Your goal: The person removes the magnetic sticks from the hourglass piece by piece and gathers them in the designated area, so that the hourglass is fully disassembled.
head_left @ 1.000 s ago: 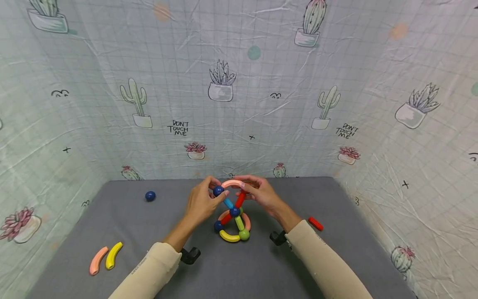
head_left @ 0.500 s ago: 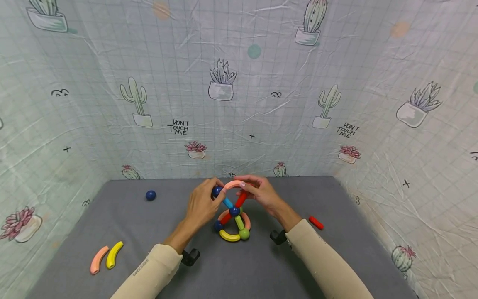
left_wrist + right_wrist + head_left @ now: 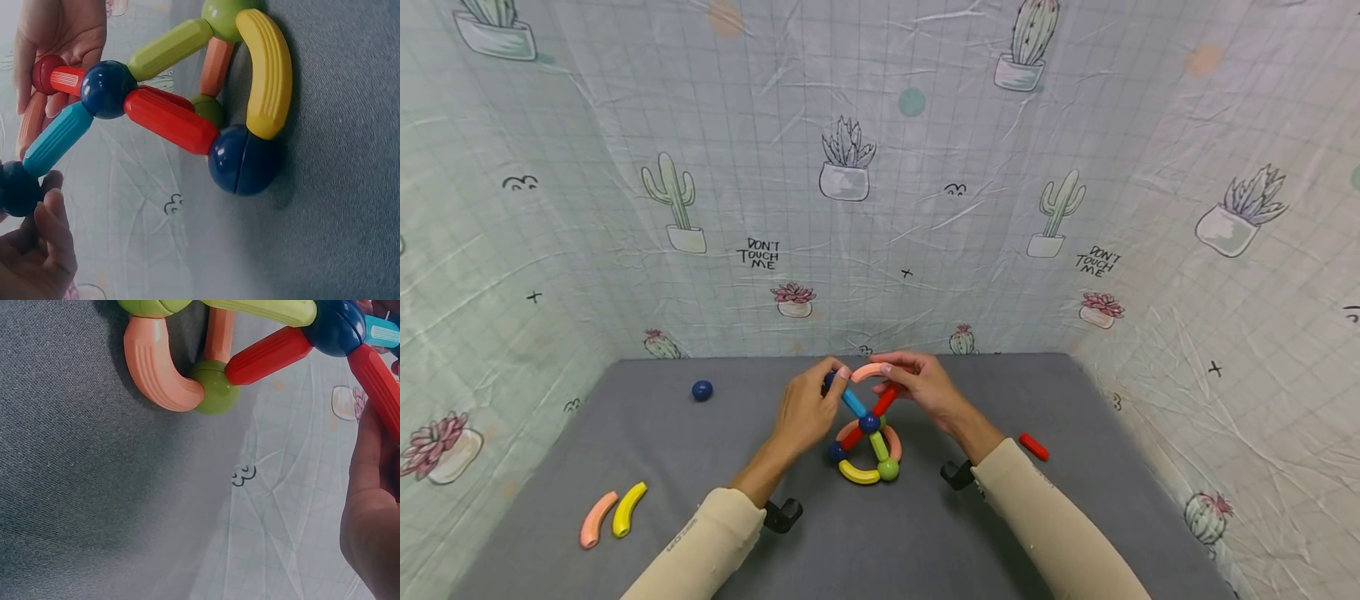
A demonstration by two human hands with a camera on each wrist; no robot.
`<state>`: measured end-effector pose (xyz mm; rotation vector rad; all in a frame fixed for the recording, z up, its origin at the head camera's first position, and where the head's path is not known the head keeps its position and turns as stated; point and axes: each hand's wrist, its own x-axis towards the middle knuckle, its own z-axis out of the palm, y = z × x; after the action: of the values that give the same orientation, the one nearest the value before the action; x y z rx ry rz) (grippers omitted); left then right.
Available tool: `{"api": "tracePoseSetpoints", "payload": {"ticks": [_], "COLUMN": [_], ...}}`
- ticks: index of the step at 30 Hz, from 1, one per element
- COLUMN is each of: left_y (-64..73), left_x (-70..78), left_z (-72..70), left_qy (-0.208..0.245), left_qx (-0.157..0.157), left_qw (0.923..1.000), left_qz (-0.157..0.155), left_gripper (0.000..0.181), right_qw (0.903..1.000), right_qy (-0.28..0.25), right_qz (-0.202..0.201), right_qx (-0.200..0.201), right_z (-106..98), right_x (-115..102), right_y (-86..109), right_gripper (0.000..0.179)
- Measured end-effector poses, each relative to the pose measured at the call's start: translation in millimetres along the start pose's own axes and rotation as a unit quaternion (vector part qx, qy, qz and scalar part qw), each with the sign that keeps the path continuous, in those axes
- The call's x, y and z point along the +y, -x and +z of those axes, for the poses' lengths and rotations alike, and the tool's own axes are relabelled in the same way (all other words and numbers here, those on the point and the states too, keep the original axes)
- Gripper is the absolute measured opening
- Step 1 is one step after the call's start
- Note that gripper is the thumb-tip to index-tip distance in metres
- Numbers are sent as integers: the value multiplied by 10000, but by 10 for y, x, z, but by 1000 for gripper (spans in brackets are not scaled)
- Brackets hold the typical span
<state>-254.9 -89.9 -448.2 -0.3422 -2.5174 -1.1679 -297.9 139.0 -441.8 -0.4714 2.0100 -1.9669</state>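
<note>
A structure of magnetic rods and balls stands on the table, its dark blue middle ball joined by straight rods to a lower ring. That ring includes a yellow curved rod and a green ball. My left hand pinches the dark blue ball that tops the light blue rod. Opposite it, my right hand holds a pink curved rod at the red ball on the upper red rod. The pink rod's free end points toward my left hand, apart from it in the head view.
Loose on the grey table lie a dark blue ball at the back left, a pink curved rod and a yellow curved rod at the front left, and a short red rod on the right. Printed cloth hangs behind.
The blue ball in my left hand has shifted slightly left and up, away from the pink curved rod's end, and the left thumb now covers more of it. My right hand has barely moved.
</note>
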Motion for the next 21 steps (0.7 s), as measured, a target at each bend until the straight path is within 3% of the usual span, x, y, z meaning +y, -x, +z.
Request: {"api": "tracePoseSetpoints", "payload": {"ticks": [5,12,16,21], "left_y": [-15,-35,-39,-21], "left_x": [-25,-72,-147,-318], "left_z": [-5,-36,-120,-389], "left_qy": [727,1701,1684,1346], "left_qx": [-176,-296,-232,-124], "left_qw": [9964,9811,9809,9857], "left_qz": [-410,-875,-945,-1007], "left_gripper": [32,47,36,28], "right_qw": [10000,10000,10000,9999], "right_qy": [4,27,50,79], "right_qz": [59,76,52,48], "right_qx": [41,4,30,66], "right_z": [13,26,33,32], "right_x": [-7,-14,-21,-20], "right_y": [-14,-6,1,0], "right_gripper": [43,41,36,33]}}
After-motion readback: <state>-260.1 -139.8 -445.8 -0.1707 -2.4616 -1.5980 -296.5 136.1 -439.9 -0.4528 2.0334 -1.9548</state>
